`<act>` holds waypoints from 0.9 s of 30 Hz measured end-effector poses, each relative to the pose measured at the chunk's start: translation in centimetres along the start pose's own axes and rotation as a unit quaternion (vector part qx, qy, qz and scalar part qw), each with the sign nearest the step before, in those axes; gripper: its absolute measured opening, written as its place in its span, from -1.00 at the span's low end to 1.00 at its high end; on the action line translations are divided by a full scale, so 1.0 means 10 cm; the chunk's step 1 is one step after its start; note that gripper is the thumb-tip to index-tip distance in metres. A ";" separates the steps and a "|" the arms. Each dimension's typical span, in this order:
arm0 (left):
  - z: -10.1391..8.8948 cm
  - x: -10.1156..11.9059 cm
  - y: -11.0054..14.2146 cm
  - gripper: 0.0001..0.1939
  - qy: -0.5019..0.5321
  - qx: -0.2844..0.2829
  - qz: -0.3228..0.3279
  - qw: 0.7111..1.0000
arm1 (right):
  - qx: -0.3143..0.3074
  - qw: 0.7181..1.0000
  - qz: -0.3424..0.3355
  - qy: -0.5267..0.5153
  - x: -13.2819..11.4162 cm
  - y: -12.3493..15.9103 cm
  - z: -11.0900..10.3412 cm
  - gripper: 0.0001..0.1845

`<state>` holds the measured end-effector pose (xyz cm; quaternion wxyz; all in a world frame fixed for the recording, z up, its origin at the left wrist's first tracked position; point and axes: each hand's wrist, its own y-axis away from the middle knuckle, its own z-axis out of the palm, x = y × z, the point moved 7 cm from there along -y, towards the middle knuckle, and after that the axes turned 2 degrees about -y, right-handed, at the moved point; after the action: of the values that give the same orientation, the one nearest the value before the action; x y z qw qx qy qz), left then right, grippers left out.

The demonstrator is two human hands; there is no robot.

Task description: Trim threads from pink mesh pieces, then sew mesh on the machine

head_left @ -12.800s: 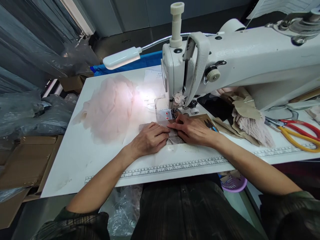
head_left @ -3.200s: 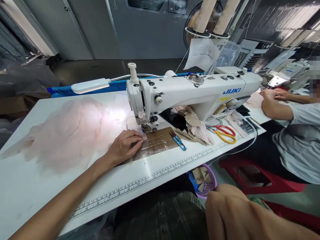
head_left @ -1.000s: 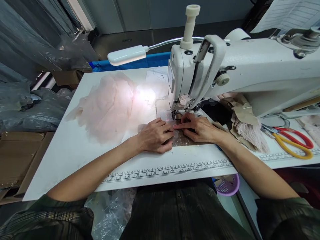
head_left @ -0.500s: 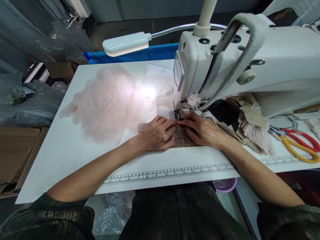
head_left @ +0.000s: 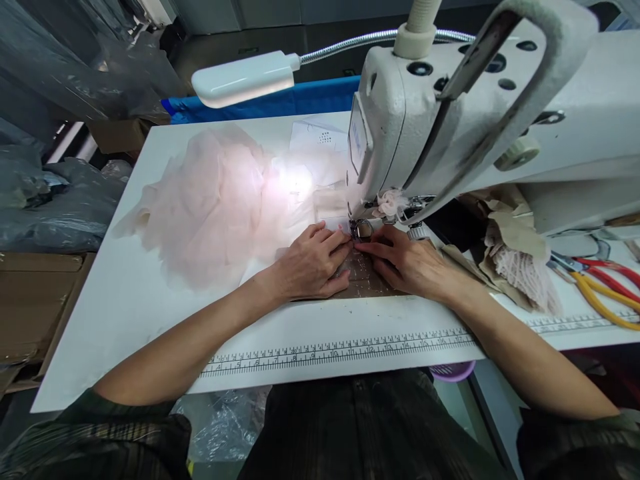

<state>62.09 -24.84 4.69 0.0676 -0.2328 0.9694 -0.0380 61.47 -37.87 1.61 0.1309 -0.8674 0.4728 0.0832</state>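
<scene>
My left hand [head_left: 316, 261] lies over the work just left of the presser foot [head_left: 361, 231], its fingers spread and pressing down. On the other side my right hand [head_left: 413, 265] is closed, index finger and thumb at the edge of sheer fabric beside the foot. The piece under the fingers is thin and mostly covered by both hands. A heap of pale pink tulle [head_left: 210, 207] spreads over the table to the left. The white sewing machine [head_left: 387, 127] stands above my hands, with a small pink fabric rosette [head_left: 391, 202] on its needle end.
A white lamp [head_left: 245, 80] lights the tulle. Scrap fabric [head_left: 523, 263] and scissors with red and yellow handles [head_left: 595, 293] lie to the right. A ruler strip [head_left: 340, 353] runs along the front of the white table [head_left: 125, 320]. A cardboard box [head_left: 37, 300] stands at left.
My left fingers have spread a little beside the presser foot. My right hand stays nearly in place. The view has shifted slightly, so the machine looks larger.
</scene>
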 end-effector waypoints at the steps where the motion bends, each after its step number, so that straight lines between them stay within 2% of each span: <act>1: 0.00 -0.01 0.00 -0.57 0.000 -0.001 -0.002 1.000 | 0.000 1.000 0.001 0.009 0.00 0.00 0.00 -0.55; 9: 0.03 -0.10 -0.02 -0.52 -0.001 -0.022 -0.011 1.000 | -0.046 0.997 0.039 0.043 -0.04 -0.06 0.06 -0.51; 12: 0.04 -0.13 -0.02 -0.51 0.007 -0.026 -0.011 1.000 | -0.038 0.997 0.057 0.037 -0.01 -0.06 0.04 -0.51; 16: 0.05 -0.15 -0.03 -0.48 0.027 -0.023 -0.006 0.999 | 0.021 0.995 0.037 -0.087 0.10 0.00 -0.09 -0.55; 19: 0.06 -0.18 -0.04 -0.45 0.034 -0.024 -0.005 0.999 | 0.060 0.976 0.003 -0.209 0.21 0.03 -0.22 -0.63; 21: 0.06 -0.20 -0.06 -0.43 0.034 -0.022 -0.006 0.999 | 0.056 0.962 -0.007 -0.266 0.27 0.03 -0.25 -0.69; 25: 0.06 -0.23 -0.07 -0.45 0.045 -0.017 -0.008 0.999 | 0.018 0.945 0.042 -0.323 0.41 -0.04 -0.16 -0.62; 27: 0.07 -0.24 -0.06 -0.47 0.053 -0.012 -0.011 0.998 | 0.024 0.940 0.077 -0.332 0.48 -0.05 -0.13 -0.55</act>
<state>64.59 -24.33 4.32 0.0135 -0.2416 0.9695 -0.0397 64.53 -41.87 1.65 0.2944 -0.7482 0.4693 0.3651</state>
